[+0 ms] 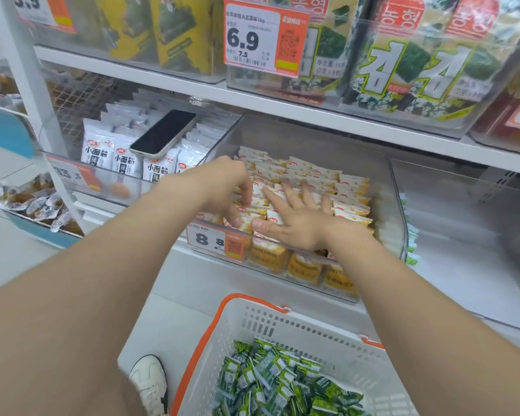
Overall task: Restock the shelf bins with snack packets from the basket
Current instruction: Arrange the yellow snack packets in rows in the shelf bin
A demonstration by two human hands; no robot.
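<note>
A clear shelf bin (382,187) in the middle shelf holds rows of yellow-and-white snack packets (321,178). My right hand (294,217) lies flat on top of these packets, fingers spread and straight. My left hand (225,181) reaches into the bin's left side with its fingers bent down among the packets; whether it holds one I cannot tell. Below, a white basket (282,328) with orange handles holds several green snack packets (279,382).
A phone (164,133) lies on white packets (123,160) in the bin to the left. To the right stands a clear bin (463,211) with green packets at its left edge. Seaweed packs (403,61) fill the shelf above. My shoe (150,382) is beside the basket.
</note>
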